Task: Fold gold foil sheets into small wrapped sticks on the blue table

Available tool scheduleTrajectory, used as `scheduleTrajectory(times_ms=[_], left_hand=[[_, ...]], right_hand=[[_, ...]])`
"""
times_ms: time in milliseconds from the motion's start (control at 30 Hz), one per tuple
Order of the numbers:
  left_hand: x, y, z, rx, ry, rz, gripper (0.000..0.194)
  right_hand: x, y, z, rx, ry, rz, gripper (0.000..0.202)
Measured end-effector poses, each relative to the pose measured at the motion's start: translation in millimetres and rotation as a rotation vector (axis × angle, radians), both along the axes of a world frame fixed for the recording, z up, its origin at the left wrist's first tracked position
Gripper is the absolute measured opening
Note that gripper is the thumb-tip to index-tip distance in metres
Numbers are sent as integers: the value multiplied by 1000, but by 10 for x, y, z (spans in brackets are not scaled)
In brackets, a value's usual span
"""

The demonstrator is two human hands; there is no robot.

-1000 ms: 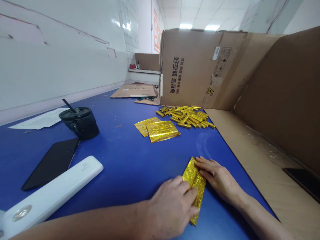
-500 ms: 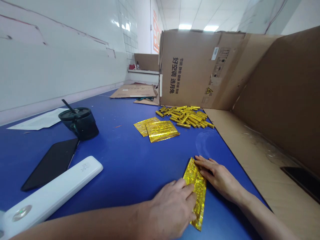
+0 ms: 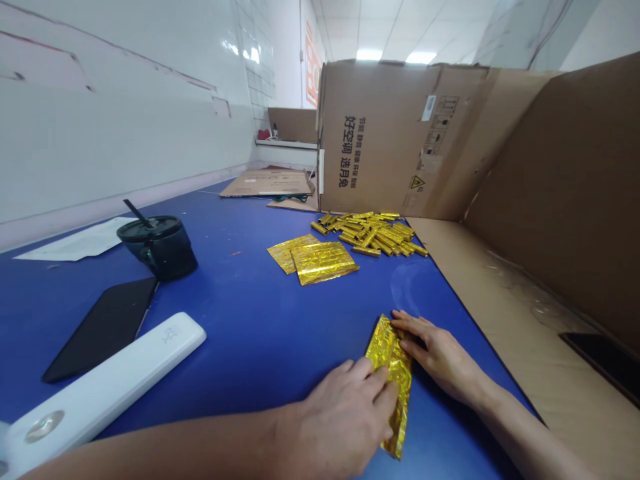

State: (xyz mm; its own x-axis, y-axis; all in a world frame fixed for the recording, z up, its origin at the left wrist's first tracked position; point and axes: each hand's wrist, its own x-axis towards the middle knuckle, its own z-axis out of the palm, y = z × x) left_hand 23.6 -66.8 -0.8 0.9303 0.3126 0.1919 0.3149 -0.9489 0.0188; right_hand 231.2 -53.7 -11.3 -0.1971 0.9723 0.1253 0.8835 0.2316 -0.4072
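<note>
A folded sheet of shiny gold foil paper (image 3: 400, 373) lies lengthwise on the blue table, slightly wrinkled. My left hand (image 3: 350, 413) rests across its lower left side, fingers curled and pressed together on the foil; its thumb is hidden. Against the upper right edge, my right hand (image 3: 440, 353) touches the sheet with its fingers stretched out and its thumb apart from them. Farther back lie flat gold foil sheets (image 3: 325, 262), one overlapping another. Behind them to the right is a heap of small rolled gold foil tubes (image 3: 380, 233).
At left on the blue table (image 3: 240, 333) are a dark lidded mug (image 3: 170, 250) with a straw, a black phone (image 3: 105, 327), a long white device (image 3: 115, 373) and white paper (image 3: 80, 240). A big cardboard box (image 3: 390, 133) stands behind the tubes, with cardboard along the right.
My left hand's fingers have slid slightly to the right over the foil sheet. My right hand stays almost in place at the sheet's edge.
</note>
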Motion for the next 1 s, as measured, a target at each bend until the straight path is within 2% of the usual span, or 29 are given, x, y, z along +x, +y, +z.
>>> scheduleTrajectory(times_ms=[200,367,433,600,800,1000], left_hand=[[1,-10,-20,24,21,-6,29],[1,-22,-19,22,27,27,32],[6,-24,-21,24,30,29,33],[18,-33,-1,38,25,39,32],[16,-33,38,26,38,24,28],[10,-19,-58,-4,25,23,37]], right_hand=[[25,1,-21,50,3,-9,37],[37,-58,19,249,117,-79,29],[-4,-91,43,290,149,-45,25],[-138,-114,26,133,-44,154,31],[-145,-88,15,18,-174,164,41],[-131,-84,42,-38,-93,185,44]])
